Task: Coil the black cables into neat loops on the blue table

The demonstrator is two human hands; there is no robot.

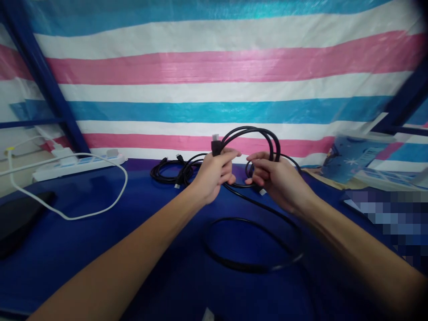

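My left hand (214, 174) is closed around a black cable (254, 133) near its plug end, which sticks up above the fingers. My right hand (277, 178) pinches the same cable a little to the right, where several loops arch up between the hands. A loose length of the cable (247, 263) trails down and lies in a wide loop on the blue table (100, 249) in front of me. Both hands hover just above the table's far middle.
Another coiled black cable (170, 171) lies behind my left hand. A white power strip (80, 162) with a white cord (100, 209) sits at the left. A dark flat object (20, 218) is at the far left, blue packaging (354, 156) at the right. A striped tarp (214, 67) hangs behind.
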